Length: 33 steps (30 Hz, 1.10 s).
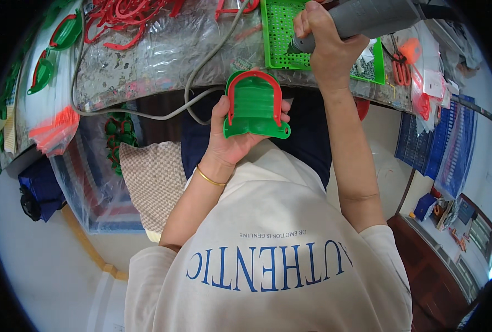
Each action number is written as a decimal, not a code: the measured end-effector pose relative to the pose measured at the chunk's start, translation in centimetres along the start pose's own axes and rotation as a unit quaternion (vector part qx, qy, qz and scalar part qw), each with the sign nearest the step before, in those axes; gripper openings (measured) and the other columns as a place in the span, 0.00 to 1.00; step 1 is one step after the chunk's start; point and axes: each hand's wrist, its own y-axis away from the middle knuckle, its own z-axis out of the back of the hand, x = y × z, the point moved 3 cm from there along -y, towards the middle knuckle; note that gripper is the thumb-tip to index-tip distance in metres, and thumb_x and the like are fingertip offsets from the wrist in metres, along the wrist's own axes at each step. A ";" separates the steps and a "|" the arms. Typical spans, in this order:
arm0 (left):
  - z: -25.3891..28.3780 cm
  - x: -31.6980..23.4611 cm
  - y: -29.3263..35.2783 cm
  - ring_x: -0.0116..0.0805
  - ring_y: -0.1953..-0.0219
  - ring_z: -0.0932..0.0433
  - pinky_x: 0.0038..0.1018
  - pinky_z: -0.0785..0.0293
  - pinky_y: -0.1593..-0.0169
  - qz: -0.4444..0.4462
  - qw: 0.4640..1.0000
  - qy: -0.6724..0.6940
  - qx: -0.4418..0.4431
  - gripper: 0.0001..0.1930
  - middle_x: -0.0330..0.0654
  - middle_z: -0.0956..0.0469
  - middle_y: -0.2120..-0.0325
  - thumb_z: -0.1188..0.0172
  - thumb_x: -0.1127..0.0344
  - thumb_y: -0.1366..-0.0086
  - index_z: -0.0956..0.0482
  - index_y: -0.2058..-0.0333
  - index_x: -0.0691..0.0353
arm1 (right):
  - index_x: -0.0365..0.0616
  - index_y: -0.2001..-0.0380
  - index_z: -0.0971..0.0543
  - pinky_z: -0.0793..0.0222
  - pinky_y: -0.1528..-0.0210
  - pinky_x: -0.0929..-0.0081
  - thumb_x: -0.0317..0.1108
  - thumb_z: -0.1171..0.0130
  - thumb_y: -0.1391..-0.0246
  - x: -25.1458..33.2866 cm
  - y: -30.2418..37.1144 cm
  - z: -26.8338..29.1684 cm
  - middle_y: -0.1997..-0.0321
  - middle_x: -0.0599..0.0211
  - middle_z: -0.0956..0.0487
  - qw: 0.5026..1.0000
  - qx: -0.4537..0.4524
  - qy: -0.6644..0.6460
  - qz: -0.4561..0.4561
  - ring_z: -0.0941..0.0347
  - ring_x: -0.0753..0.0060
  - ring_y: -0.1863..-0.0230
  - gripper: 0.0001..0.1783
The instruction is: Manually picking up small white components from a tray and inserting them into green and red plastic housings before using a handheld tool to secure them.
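Observation:
My left hand [230, 145] holds a green plastic shell [255, 108] from below, thumb on its left side and fingertips at its right edge. A red U-shaped frame [281, 95] lies around the inside of the shell, its curve toward the table. My right hand [330, 50] is wrapped round a grey power screwdriver [370, 22]. The dark tip of this tool points left and down over a green perforated basket [267, 41], apart from the shell. Small metal screws [363, 69] show in the basket's right part.
A grey cable [193, 83] loops across the plastic-covered table [141, 72] and past its front edge. Red frames [127, 22] pile up at the back left. Finished-looking green and red pieces [42, 72] lie far left. Below stands a plastic-lined crate [85, 193] with more pieces.

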 end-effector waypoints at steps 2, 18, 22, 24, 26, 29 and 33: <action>-0.3 -0.2 0.0 0.61 0.49 0.26 0.49 0.26 0.47 0.004 1.000 -0.009 0.010 0.43 0.66 0.31 0.48 0.42 0.38 0.41 0.46 0.34 0.51 | 0.40 0.61 0.29 0.36 0.77 0.82 0.25 0.43 0.45 -0.1 0.1 0.1 0.77 0.71 0.30 1.000 -0.005 0.004 -0.002 0.34 0.81 0.81 0.09; 0.2 0.2 0.2 0.57 0.47 0.27 0.46 0.29 0.43 0.047 0.996 0.070 0.013 0.43 0.64 0.31 0.46 0.49 0.34 0.40 0.37 0.40 0.69 | 0.36 0.58 0.30 0.37 0.79 0.81 0.27 0.42 0.45 3.9 1.1 -1.9 0.79 0.72 0.31 0.997 -0.005 -0.078 -0.016 0.34 0.80 0.82 0.13; -0.8 0.7 0.5 0.57 0.46 0.28 0.48 0.30 0.42 0.071 0.989 0.131 0.014 0.43 0.61 0.32 0.45 0.48 0.34 0.40 0.38 0.39 0.68 | 0.35 0.57 0.31 0.37 0.79 0.80 0.25 0.43 0.46 6.4 3.9 -4.0 0.79 0.72 0.31 0.987 0.014 -0.143 -0.071 0.34 0.80 0.82 0.14; -1.1 0.8 0.7 0.56 0.45 0.28 0.49 0.31 0.42 0.061 0.991 0.116 0.020 0.42 0.58 0.32 0.44 0.48 0.35 0.39 0.39 0.38 0.65 | 0.34 0.56 0.31 0.37 0.79 0.80 0.24 0.42 0.48 7.3 5.0 -5.1 0.78 0.70 0.31 0.983 0.021 -0.102 -0.150 0.34 0.79 0.83 0.16; -1.0 0.8 1.0 0.54 0.44 0.29 0.49 0.31 0.42 0.053 0.993 0.100 0.027 0.41 0.55 0.33 0.42 0.48 0.36 0.39 0.39 0.38 0.62 | 0.34 0.57 0.31 0.36 0.79 0.79 0.23 0.42 0.48 7.3 5.8 -5.7 0.78 0.69 0.31 0.982 0.025 -0.112 -0.152 0.34 0.79 0.83 0.15; -0.3 0.9 1.3 0.50 0.41 0.31 0.51 0.32 0.41 0.073 0.990 0.122 -0.005 0.38 0.49 0.34 0.41 0.49 0.37 0.38 0.40 0.37 0.55 | 0.35 0.58 0.32 0.36 0.80 0.79 0.24 0.42 0.48 7.5 6.4 -6.1 0.79 0.69 0.31 0.979 0.029 -0.132 -0.152 0.35 0.79 0.83 0.14; -0.5 1.1 1.3 0.47 0.40 0.33 0.52 0.33 0.41 0.056 0.997 0.052 -0.012 0.36 0.46 0.34 0.41 0.50 0.38 0.37 0.40 0.37 0.53 | 0.35 0.59 0.32 0.37 0.81 0.81 0.23 0.44 0.47 7.6 6.6 -6.1 0.79 0.69 0.31 0.982 0.034 -0.105 -0.153 0.35 0.80 0.84 0.12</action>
